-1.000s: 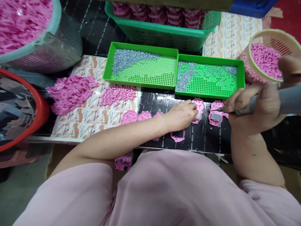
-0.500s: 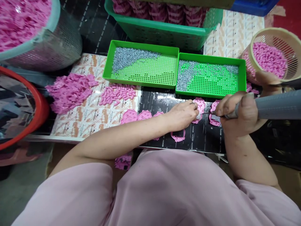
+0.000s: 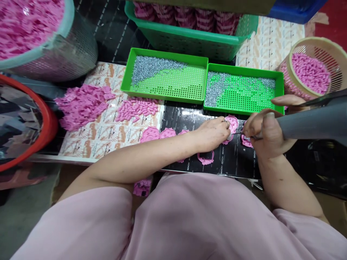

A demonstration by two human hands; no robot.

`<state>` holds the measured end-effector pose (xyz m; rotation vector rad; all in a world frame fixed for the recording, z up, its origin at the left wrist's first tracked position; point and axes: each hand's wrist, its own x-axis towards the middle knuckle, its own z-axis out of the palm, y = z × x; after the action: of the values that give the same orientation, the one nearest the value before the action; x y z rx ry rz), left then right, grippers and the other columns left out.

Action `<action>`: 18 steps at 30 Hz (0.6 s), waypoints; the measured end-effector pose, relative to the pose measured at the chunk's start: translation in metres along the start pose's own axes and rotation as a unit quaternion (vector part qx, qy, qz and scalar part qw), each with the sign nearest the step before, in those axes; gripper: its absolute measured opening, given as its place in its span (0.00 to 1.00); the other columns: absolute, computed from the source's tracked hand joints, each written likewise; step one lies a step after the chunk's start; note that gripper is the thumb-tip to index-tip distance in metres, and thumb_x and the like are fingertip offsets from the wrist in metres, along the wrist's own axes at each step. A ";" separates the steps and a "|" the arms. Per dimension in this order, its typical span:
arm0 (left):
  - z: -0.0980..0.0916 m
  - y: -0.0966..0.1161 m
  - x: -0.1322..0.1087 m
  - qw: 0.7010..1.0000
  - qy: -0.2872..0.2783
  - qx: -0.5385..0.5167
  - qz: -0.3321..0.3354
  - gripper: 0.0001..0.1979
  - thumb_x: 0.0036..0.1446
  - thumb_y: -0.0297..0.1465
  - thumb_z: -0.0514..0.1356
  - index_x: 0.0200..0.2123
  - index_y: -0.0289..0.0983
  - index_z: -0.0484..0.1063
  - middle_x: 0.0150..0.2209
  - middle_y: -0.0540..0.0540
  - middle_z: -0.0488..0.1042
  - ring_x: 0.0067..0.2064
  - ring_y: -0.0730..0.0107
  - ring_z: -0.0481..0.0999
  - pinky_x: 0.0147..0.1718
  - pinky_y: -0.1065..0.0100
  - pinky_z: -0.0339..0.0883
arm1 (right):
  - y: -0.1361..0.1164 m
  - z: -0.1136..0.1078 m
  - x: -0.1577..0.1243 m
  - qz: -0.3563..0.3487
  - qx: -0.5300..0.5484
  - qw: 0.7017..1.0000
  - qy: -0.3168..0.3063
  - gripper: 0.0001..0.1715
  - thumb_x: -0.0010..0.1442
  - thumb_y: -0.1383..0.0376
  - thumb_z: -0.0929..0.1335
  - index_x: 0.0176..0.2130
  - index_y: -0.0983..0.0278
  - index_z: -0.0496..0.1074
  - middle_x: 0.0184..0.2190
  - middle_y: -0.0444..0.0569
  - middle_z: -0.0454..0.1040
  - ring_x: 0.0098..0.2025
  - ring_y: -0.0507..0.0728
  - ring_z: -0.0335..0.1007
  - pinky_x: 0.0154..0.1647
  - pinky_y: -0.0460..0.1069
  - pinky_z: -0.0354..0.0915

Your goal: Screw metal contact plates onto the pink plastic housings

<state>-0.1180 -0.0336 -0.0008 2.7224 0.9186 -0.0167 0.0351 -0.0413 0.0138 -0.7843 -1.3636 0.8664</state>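
Observation:
My left hand (image 3: 213, 134) rests on a pink moulded plastic part (image 3: 232, 124), holding it against a black printed strip (image 3: 181, 117). My right hand (image 3: 267, 134) grips a grey electric screwdriver (image 3: 309, 124). Its thin bit points left, reaching the pink part next to my left fingers. Another pink part (image 3: 247, 141) lies partly hidden under my right hand. Further pink parts (image 3: 205, 158) lie on the strip, and some of them sit under my left forearm.
Two green perforated trays (image 3: 173, 86) (image 3: 244, 94) hold grey screws just beyond my hands. Another person's hand (image 3: 287, 100) shows above the screwdriver. Pink pieces fill a round basket (image 3: 311, 45), a green crate (image 3: 189, 41) and a mesh bin (image 3: 81, 47). A red basin (image 3: 50, 126) stands left.
My right hand and the screwdriver have moved left, closer to my left hand, and now cover more of the nearby pink part. The bit has come up to the part under my left hand.

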 end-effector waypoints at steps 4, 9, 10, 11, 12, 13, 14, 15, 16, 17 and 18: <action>-0.001 0.002 -0.001 1.000 0.014 0.003 -0.006 0.07 0.57 0.23 0.58 0.38 0.33 0.75 0.40 0.40 0.74 0.45 0.60 0.69 0.35 0.65 0.64 | 0.003 -0.004 0.001 -0.015 0.020 0.999 -0.020 0.17 0.57 0.62 0.69 0.48 0.50 0.70 0.15 0.36 0.57 0.14 0.54 0.60 0.11 0.50 0.56; 0.008 0.001 -0.002 0.999 0.051 0.003 0.008 0.07 0.58 0.23 0.56 0.35 0.32 0.74 0.37 0.40 0.74 0.43 0.61 0.70 0.36 0.65 0.64 | -0.016 0.007 0.035 -0.029 0.068 0.997 -0.020 0.06 0.56 0.57 0.70 0.32 0.56 0.72 0.12 0.36 0.57 0.11 0.50 0.54 0.09 0.47 0.53; 0.010 0.001 -0.002 0.998 0.059 0.004 0.010 0.07 0.59 0.23 0.56 0.35 0.32 0.74 0.36 0.40 0.74 0.42 0.61 0.70 0.36 0.64 0.64 | -0.017 0.012 0.044 -0.042 0.062 0.997 0.002 0.16 0.56 0.53 0.69 0.23 0.58 0.67 0.11 0.38 0.56 0.11 0.50 0.54 0.08 0.47 0.52; 0.012 0.002 -0.002 0.998 0.066 0.005 0.011 0.07 0.59 0.23 0.56 0.35 0.32 0.74 0.36 0.40 0.74 0.42 0.61 0.70 0.36 0.64 0.64 | -0.016 0.019 0.052 -0.056 0.055 0.996 0.029 0.24 0.56 0.51 0.68 0.17 0.60 0.61 0.10 0.39 0.54 0.11 0.50 0.53 0.08 0.47 0.50; 0.013 0.002 -0.002 0.997 0.071 0.005 0.013 0.07 0.59 0.23 0.56 0.35 0.32 0.75 0.36 0.40 0.74 0.41 0.61 0.70 0.37 0.64 0.65 | -0.013 0.025 0.059 -0.066 0.047 0.996 0.049 0.28 0.56 0.50 0.68 0.16 0.60 0.57 0.10 0.39 0.53 0.11 0.50 0.54 0.08 0.48 0.50; 0.014 0.003 -0.002 0.997 0.075 0.005 0.013 0.07 0.59 0.23 0.56 0.36 0.32 0.75 0.36 0.40 0.75 0.41 0.61 0.71 0.37 0.64 0.65 | -0.007 0.032 0.064 -0.082 0.053 0.993 0.069 0.25 0.56 0.51 0.69 0.17 0.59 0.59 0.10 0.38 0.53 0.11 0.50 0.54 0.08 0.48 0.50; 0.014 0.004 -0.002 0.997 0.079 0.004 0.015 0.07 0.60 0.24 0.57 0.36 0.32 0.75 0.36 0.40 0.75 0.42 0.61 0.71 0.38 0.64 0.66 | 0.001 0.038 0.068 -0.094 0.061 0.990 0.087 0.18 0.55 0.53 0.70 0.22 0.58 0.63 0.11 0.36 0.54 0.10 0.50 0.53 0.08 0.47 0.50; 0.014 0.004 -0.002 0.996 0.086 0.003 0.014 0.07 0.60 0.25 0.57 0.36 0.32 0.75 0.37 0.40 0.75 0.42 0.61 0.71 0.40 0.64 0.67 | 0.009 0.044 0.071 -0.098 0.063 0.989 0.092 0.10 0.54 0.55 0.71 0.30 0.55 0.67 0.12 0.35 0.56 0.10 0.50 0.53 0.09 0.47 0.51; 0.014 0.004 -0.003 0.995 0.096 0.001 0.011 0.08 0.62 0.27 0.57 0.37 0.32 0.75 0.38 0.40 0.75 0.43 0.61 0.71 0.40 0.64 0.67 | 0.018 0.049 0.072 -0.097 0.059 0.989 0.092 0.11 0.55 0.56 0.71 0.38 0.53 0.68 0.12 0.33 0.56 0.10 0.50 0.53 0.09 0.48 0.51; 0.013 0.004 -0.004 0.994 0.108 -0.001 0.007 0.09 0.63 0.30 0.56 0.38 0.32 0.76 0.40 0.40 0.75 0.43 0.60 0.71 0.41 0.63 0.68 | 0.026 0.052 0.072 -0.090 0.050 0.991 0.086 0.16 0.55 0.56 0.71 0.44 0.52 0.66 0.13 0.32 0.57 0.10 0.50 0.53 0.10 0.48 0.51; 0.012 0.003 -0.005 0.993 0.118 -0.003 0.001 0.11 0.64 0.32 0.56 0.39 0.32 0.76 0.41 0.39 0.75 0.44 0.60 0.71 0.42 0.63 0.68 | 0.032 0.055 0.072 -0.083 0.040 0.993 0.074 0.18 0.56 0.56 0.70 0.46 0.52 0.65 0.12 0.32 0.57 0.10 0.51 0.52 0.10 0.48 0.52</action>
<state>-0.1192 -0.0419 -0.0107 2.7608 0.9740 0.3143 -0.0210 0.0363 0.0239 -0.6517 -1.2372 0.7141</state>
